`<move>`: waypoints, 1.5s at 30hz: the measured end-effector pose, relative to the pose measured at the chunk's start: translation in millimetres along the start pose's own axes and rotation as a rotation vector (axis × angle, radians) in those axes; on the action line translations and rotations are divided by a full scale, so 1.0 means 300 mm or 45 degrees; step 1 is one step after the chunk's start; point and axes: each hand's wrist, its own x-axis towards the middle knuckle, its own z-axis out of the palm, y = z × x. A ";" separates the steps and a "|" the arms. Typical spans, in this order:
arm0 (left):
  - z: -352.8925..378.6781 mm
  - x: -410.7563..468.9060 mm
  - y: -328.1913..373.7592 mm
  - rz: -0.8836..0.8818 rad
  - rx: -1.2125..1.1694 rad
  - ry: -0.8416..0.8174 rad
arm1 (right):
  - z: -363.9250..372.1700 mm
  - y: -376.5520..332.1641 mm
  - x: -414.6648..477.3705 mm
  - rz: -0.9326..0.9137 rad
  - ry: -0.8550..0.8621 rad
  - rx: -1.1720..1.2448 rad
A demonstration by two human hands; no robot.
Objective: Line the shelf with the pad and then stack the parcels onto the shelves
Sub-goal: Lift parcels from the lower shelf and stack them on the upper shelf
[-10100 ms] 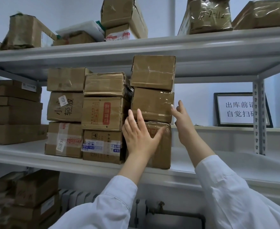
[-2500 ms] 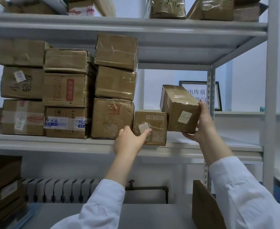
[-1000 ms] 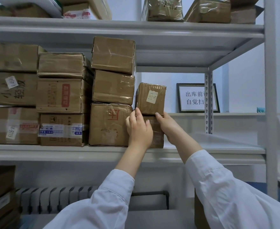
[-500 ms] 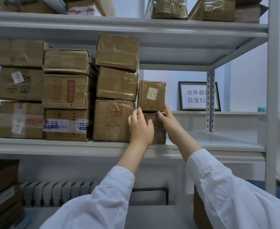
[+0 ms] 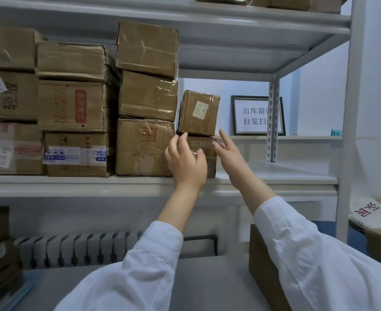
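Head view: the fingers of the left hand are loosely curved, tips at the lower left corner of the upper small parcel; the right hand has straight, spread fingers just beside its right corner; neither grips. This parcel sits on the lower small parcel on the middle shelf, beside the tall stack; a sideways push could, I think, tip it rightward.
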 end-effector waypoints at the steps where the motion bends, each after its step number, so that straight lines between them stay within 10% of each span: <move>1: 0.005 -0.022 0.005 0.008 -0.066 0.027 | -0.011 0.008 -0.020 -0.019 0.063 -0.025; 24: 0.322 -0.396 -0.015 -0.978 -0.911 0.038 | -0.346 0.279 -0.307 0.227 0.309 -0.345; 36: 0.616 -0.561 -0.146 -1.747 -0.799 -0.672 | -0.582 0.684 -0.341 0.697 0.116 -0.790; 45: 0.714 -0.687 -0.201 -1.866 -0.566 -0.896 | -0.669 0.856 -0.353 1.155 0.139 -0.986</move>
